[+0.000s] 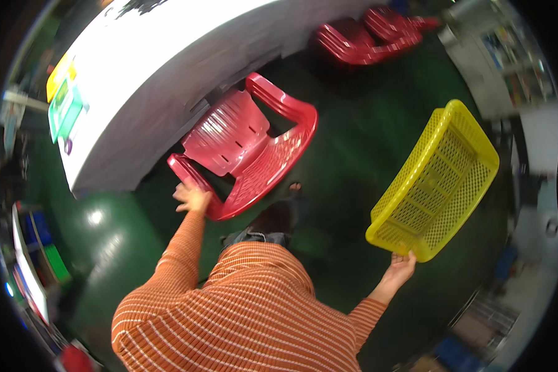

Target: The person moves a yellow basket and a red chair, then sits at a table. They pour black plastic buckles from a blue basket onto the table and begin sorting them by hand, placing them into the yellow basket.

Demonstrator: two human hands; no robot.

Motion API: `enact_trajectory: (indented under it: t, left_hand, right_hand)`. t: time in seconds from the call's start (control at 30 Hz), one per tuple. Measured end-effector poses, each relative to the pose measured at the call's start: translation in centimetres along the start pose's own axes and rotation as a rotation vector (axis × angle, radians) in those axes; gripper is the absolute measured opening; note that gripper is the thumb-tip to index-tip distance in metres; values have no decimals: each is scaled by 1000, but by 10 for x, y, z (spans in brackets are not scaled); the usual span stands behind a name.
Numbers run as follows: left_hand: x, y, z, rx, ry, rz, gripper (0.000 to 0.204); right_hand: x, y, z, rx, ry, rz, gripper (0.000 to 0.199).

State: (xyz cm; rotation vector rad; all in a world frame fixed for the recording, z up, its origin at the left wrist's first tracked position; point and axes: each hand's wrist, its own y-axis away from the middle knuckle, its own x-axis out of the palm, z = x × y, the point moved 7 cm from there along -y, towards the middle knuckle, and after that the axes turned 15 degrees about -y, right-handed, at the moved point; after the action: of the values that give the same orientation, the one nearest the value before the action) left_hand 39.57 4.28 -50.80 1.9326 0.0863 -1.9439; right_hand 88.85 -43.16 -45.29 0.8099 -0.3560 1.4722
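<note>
A yellow perforated plastic basket (437, 186) hangs out to my right, tilted, with nothing visible inside it. My right hand (400, 270) grips its near rim, thumb and fingers closed on the edge. Ahead of me a red plastic armchair (229, 133) stands close against the white-covered table. My left hand (192, 196) is at the chair's near left armrest, fingers spread; it looks to be touching the armrest, not wrapped round it.
The white table (161, 37) curves across the upper left, with a green basket (65, 110) and a yellow one (60, 75) at its end. More red chairs (366, 37) stand beyond. Shelves (508, 56) line the far right. The floor (105, 235) is dark green and shiny.
</note>
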Motion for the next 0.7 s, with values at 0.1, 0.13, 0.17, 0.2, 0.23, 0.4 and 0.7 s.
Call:
enact_trajectory:
  t: [0.1, 0.13, 0.17, 0.2, 0.23, 0.4, 0.7]
  left_hand:
    - [63, 21, 45, -370, 915, 505, 75]
    - [91, 50, 38, -441, 1207, 763, 63]
    - [95, 73, 16, -232, 1554, 959, 52]
    - [115, 61, 42, -413, 1622, 763, 32]
    - [130, 53, 63, -503, 1874, 511, 30]
    - [129, 132, 9, -721, 1837, 95, 26]
    - [107, 205, 27, -754, 1828, 41, 39]
  right_hand:
    - [78, -49, -15, 105, -6, 121, 42]
    - [90, -69, -10, 134, 20, 170, 42]
    - [118, -82, -14, 169, 19, 232, 41]
    - [126, -83, -38, 217, 7, 264, 42]
    - [173, -99, -39, 287, 46, 303, 42]
    - [315, -183, 20, 316, 278, 410, 32]
    - [429, -268, 12, 419, 422, 653, 27]
